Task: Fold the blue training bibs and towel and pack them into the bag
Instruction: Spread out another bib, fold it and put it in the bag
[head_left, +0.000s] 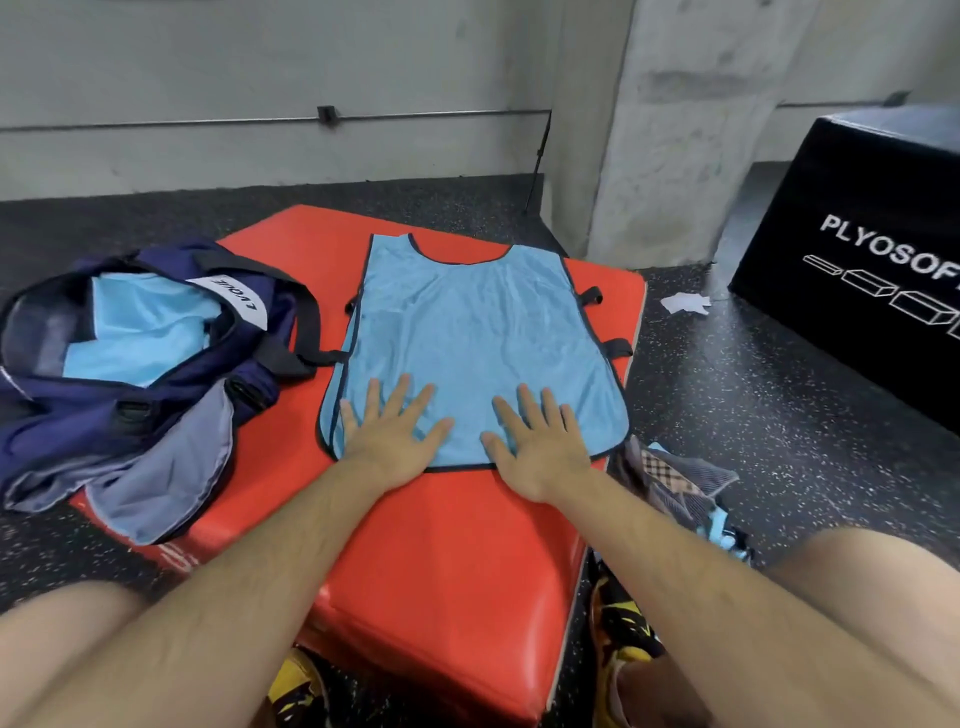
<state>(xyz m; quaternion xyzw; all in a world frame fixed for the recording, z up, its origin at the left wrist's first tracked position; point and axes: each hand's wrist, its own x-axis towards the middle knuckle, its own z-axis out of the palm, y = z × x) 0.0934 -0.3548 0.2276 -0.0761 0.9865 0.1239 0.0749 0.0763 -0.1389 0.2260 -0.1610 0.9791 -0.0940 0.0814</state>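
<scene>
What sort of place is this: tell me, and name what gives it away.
Most likely a gym or training room: a black plyo box marked PLYOSOF, a red padded block on a speckled dark floor, and a blue training bib spread flat on it.

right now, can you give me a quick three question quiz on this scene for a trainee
1. True or false: the light blue mesh training bib lies spread flat on the red padded vinyl mat.
2. Where are the left hand and the right hand? A) pressing flat on the bib's lower part B) pinching its neckline C) pulling its side straps
3. Fill in: the open navy fabric bag, left of the bib, already holds light ___ cloth.
Key: 1 true; 2 A; 3 blue.
</scene>
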